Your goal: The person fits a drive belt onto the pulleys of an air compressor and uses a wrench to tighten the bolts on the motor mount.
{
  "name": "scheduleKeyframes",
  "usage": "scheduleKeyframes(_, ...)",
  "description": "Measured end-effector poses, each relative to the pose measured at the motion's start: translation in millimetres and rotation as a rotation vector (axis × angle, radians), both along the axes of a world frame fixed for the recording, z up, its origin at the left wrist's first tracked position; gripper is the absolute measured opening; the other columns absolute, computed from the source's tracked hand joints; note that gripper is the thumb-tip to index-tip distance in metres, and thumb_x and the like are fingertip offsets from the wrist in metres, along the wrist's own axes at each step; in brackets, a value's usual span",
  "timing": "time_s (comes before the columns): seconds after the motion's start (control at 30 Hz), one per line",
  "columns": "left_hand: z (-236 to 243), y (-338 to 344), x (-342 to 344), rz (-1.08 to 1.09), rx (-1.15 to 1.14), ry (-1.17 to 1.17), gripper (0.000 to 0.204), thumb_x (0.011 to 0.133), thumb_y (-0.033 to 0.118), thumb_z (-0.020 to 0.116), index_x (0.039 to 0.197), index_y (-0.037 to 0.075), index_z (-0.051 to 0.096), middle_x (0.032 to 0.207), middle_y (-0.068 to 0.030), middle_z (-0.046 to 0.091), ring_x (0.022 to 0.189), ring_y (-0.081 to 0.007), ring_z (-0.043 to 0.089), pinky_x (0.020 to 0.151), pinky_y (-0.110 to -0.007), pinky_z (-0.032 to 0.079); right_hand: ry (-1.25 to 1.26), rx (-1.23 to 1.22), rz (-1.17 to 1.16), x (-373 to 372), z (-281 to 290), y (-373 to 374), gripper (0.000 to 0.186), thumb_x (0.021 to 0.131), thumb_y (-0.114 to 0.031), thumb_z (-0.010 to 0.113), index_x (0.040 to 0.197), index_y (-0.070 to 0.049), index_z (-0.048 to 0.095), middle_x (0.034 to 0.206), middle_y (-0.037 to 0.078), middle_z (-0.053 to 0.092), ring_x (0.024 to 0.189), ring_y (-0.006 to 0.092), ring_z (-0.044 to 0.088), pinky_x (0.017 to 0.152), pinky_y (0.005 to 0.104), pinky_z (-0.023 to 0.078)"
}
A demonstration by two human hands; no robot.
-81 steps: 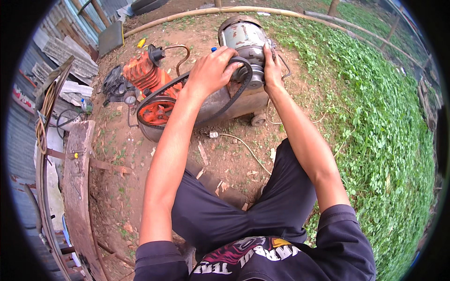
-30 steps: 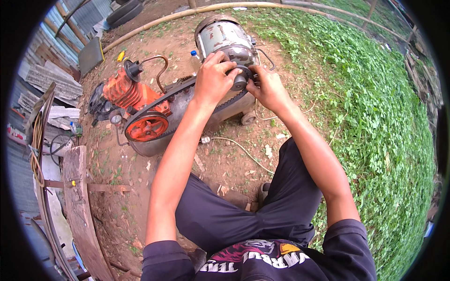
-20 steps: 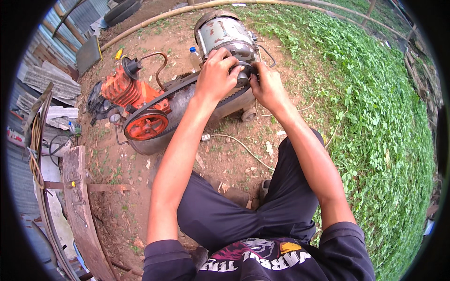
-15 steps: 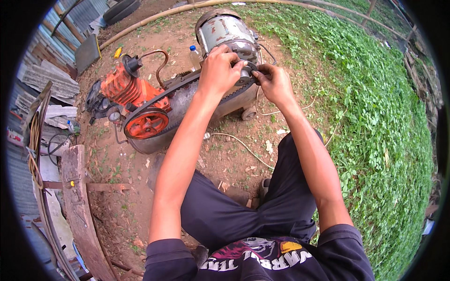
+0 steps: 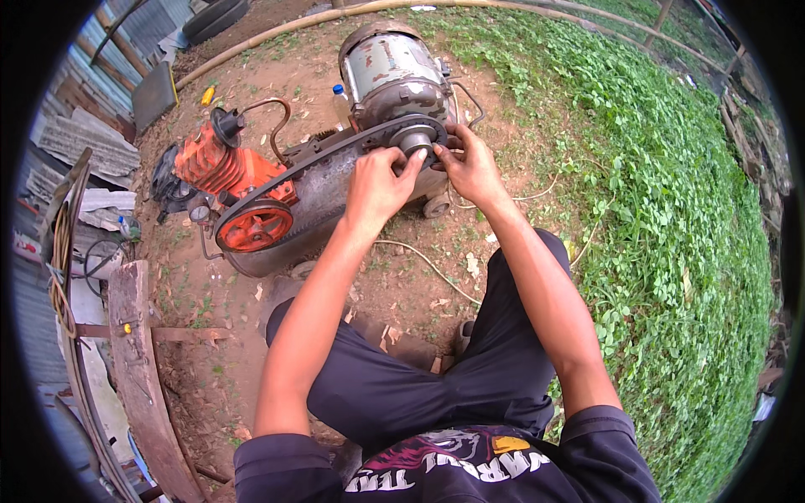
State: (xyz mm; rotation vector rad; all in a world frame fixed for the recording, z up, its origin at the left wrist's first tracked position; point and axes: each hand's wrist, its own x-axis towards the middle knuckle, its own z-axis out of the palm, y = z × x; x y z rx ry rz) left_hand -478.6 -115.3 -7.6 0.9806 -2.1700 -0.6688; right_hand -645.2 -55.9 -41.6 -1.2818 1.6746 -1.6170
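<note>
Belt [image 5: 335,147], black and ribbed, runs from the red wheel [image 5: 255,226] to the pulley [image 5: 414,139], where we see it curve over the top and right side. Our right hand [image 5: 471,170] sets curled thumb and fingers at the belt's right bend; our left hand [image 5: 381,182] is partly closed at the pulley's lower edge. We cannot tell whether either pinches firmly. The motor [image 5: 398,71] stands behind. We judge the step to be belt seating; the next move calls for easing it evenly into the groove.

Brown dirt [image 5: 398,289] (green-flecked) beneath compressor [image 5: 323,194]
</note>
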Motion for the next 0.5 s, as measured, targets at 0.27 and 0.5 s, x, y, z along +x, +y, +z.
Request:
scheduleKeyframes(0.27, -34, 1, -12, 0.162, 0.059, 0.077, 0.055, 0.082, 0.046, 0.075, 0.096, -0.007, 0.067, 0.078, -0.0188, 0.07, 0.072, -0.022, 0.068, 0.066, -0.035, 0.053, 0.007, -0.078, -0.081, 15, -6, 7, 0.029, 0.093, -0.004, 0.061, 0.121, 0.002, 0.055, 0.086, 0.015, 0.069, 0.077, 0.0208, 0.072, 0.065, 0.0321, 0.058)
scheduleKeyframes(0.5, -44, -14, -16, 0.091, 0.04, 0.123, 0.044, 0.082, 0.035, 0.079, 0.099, -0.004, 0.067, 0.081, -0.0177, 0.071, 0.068, -0.0202, 0.067, 0.064, -0.035, 0.051, -0.117, 0.007, -0.037, 16, -6, 7, 0.033, 0.096, -0.006, 0.059, 0.127, 0.005, 0.052, 0.093, 0.013, 0.066, 0.082, 0.0159, 0.068, 0.066, 0.0272, 0.059)
